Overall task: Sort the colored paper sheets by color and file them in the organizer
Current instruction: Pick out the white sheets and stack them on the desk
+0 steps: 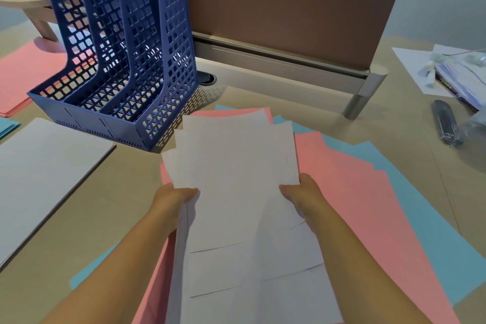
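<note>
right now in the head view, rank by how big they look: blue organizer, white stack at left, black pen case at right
1. blue organizer
2. white stack, close to the organizer and cut off by the frame edge, so unsure
3. black pen case, plainly smallest

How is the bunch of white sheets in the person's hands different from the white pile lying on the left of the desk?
The held white sheets are fanned out, corners askew; the white stack lies squared, edges flush. The held sheets are lifted off the desk, gripped by the left hand and right hand above loose pink and blue sheets; the stack rests flat on the desk, untouched. Both are white paper, and neither is in the blue organizer yet.
</note>
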A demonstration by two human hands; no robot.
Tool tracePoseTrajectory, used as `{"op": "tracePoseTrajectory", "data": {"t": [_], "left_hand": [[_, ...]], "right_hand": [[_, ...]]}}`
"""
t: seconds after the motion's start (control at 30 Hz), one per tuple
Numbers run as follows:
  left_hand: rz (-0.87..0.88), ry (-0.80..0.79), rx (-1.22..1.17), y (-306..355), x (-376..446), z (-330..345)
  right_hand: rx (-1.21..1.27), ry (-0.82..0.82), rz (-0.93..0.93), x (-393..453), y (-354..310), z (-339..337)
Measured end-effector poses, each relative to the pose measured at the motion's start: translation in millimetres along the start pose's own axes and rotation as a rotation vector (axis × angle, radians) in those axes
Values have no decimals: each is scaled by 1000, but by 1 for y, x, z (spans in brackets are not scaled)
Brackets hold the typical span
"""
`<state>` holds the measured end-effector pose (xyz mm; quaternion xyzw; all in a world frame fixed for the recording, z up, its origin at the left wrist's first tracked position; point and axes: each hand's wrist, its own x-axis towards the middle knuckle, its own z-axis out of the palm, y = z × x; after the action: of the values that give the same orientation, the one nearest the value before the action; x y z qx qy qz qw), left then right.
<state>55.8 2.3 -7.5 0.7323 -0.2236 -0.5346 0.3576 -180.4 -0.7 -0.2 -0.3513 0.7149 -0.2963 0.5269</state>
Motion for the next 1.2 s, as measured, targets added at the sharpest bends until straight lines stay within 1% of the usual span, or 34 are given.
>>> {"op": "tracePoseTrajectory", "data": {"t": [0.07,0.17,0.23,0.3,0.4,0.5,0.6,0.67,0.77,0.9,1.03,1.1,1.2], "left_hand": [[90,-15,66,-1,-6,-1],[298,63,197,9,-17,-5],[392,81,182,20,-24,-12],[420,59,99,33,-32,-22],[427,10,13,56,-43,-36],[452,-24,-27,77,-54,-42],[487,-47,-28,95,-59,-43],[464,-85,-17,101,-57,-41],[386,-99,26,94,-47,-37],[285,-99,141,54,-28,-33],[261,-48,137,25,-18,-30],[220,-125,124,18,-15,-33],[67,-291,104,10,-11,-39]], "right_hand": [[-6,-9,-6,2,-2,9],[-20,-28,-25,-2,-4,16],[-40,9,-28,-7,-5,18],[-15,36,-51,-12,-7,17],[92,54,-104,-21,-23,14],[253,24,-187,-28,-49,7],[313,7,-260,-35,-73,1],[306,9,-276,-39,-80,-2],[191,36,-244,-40,-74,-3],[67,38,-159,-34,-46,4],[23,6,-137,-29,-21,16],[26,-12,-163,-27,-14,23],[-35,-93,-174,-28,-10,32]]}}
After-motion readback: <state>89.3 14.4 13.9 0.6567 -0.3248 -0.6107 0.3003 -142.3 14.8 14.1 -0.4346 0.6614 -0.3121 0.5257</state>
